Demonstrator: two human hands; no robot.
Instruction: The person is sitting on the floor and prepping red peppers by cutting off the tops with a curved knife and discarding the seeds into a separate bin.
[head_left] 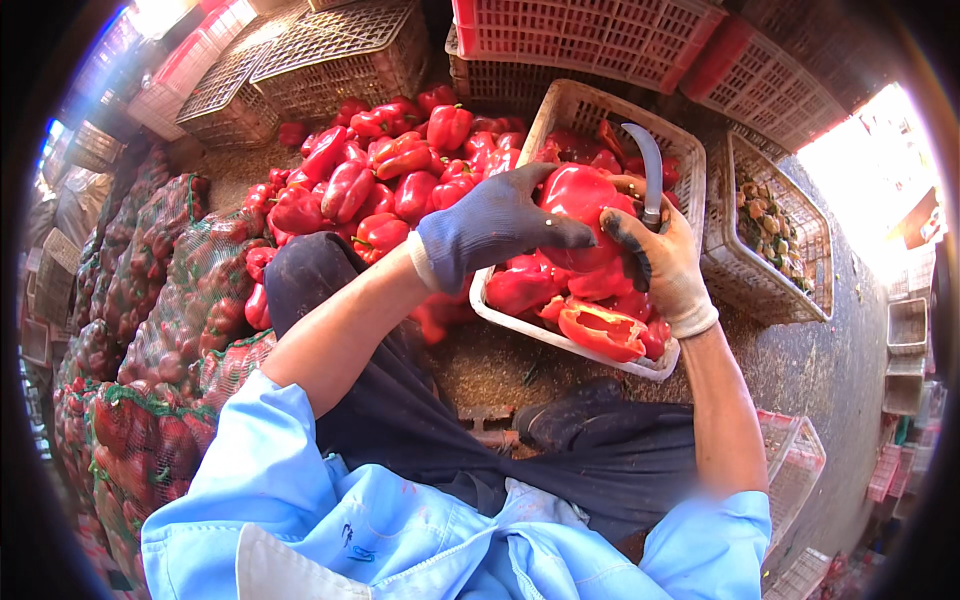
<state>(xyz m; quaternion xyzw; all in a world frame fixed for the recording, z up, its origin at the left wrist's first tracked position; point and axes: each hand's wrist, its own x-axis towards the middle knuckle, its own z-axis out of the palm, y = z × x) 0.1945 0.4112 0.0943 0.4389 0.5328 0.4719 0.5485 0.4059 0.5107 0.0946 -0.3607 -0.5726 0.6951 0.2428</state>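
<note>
Blue shirt (400, 530) is cropped below. Above the crate (565, 342), between its long edges, a glossy red pepper (580, 190) is grasped by the left hand (495, 222); a curved knife (650, 165), handle mostly hidden, is clasped by the right hand (665, 250).

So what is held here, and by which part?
A red pepper, by its left side in the left hand; the right hand touches its right side and holds a curved knife below its blade.
</note>
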